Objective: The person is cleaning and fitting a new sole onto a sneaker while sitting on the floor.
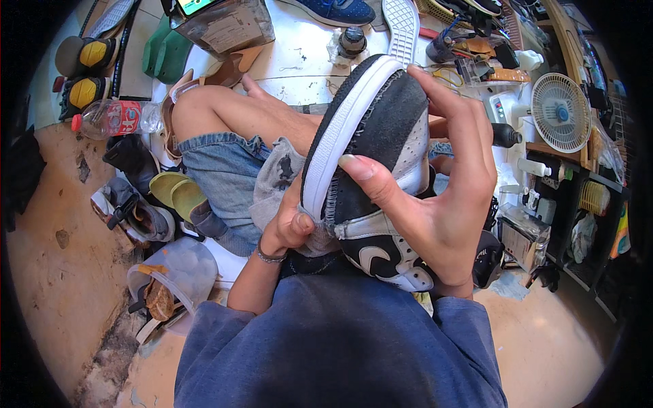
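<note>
A black and white sneaker (381,109) is held upright and slightly tilted before me, with its white sole edge and dark outsole toward the left and stitching along the seam. My right hand (449,183) grips it from the right, thumb pressed on the upper beside the sole, fingers reaching round the top end. My left hand (286,228) is curled at the lower left end of the sneaker; some of its fingers are hidden. A grey cloth (275,187) with dark stains lies by my left hand, over my lap.
Around my crossed legs are a plastic bottle (119,119), several shoes (143,214), green lasts (166,51), a translucent bucket (187,268) and a loose white sole (401,24). At right are a small fan (559,112), cluttered shelves (598,231) and a dark jar (352,43) farther forward.
</note>
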`<state>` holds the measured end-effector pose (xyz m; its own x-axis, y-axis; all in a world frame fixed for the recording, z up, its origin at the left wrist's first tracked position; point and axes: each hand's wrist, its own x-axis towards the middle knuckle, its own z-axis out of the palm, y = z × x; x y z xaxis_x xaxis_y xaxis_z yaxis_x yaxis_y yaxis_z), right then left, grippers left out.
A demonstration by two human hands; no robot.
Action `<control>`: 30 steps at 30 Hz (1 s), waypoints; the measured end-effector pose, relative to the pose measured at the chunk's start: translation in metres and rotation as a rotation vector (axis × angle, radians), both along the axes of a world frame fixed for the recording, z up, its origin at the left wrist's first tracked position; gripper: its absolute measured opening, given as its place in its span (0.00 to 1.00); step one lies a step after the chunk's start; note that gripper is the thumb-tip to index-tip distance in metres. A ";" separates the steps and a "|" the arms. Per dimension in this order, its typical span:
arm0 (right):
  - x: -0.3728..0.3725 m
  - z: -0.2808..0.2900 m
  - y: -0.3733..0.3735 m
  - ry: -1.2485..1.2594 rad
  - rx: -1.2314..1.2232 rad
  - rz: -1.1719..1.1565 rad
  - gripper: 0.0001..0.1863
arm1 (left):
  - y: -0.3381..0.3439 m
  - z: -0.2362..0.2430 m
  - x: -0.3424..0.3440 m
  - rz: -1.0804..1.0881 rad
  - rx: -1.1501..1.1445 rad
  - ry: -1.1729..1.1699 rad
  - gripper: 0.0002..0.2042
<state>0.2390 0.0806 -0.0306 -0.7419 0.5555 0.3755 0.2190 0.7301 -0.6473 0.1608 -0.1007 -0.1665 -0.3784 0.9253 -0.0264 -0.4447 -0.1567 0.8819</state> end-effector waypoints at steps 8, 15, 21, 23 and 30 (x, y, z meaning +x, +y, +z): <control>0.002 0.006 -0.006 -0.129 0.015 -0.058 0.40 | -0.013 -0.009 -0.002 0.015 -0.069 0.014 0.46; 0.002 0.006 -0.003 -0.155 0.010 -0.050 0.41 | -0.014 -0.007 -0.004 0.032 -0.067 0.056 0.42; 0.000 0.003 -0.006 -0.165 0.031 -0.071 0.42 | -0.013 -0.006 -0.001 0.036 -0.111 0.085 0.43; -0.002 0.004 -0.008 -0.167 0.009 -0.110 0.40 | -0.011 -0.005 -0.001 0.056 -0.097 0.098 0.42; -0.005 -0.004 -0.009 -0.072 -0.018 -0.111 0.36 | -0.009 0.003 -0.002 0.098 -0.100 0.182 0.42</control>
<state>0.2336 0.0713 -0.0345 -0.6999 0.6421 0.3127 0.3444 0.6871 -0.6398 0.1588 -0.1092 -0.1637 -0.4729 0.8803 -0.0389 -0.2638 -0.0993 0.9595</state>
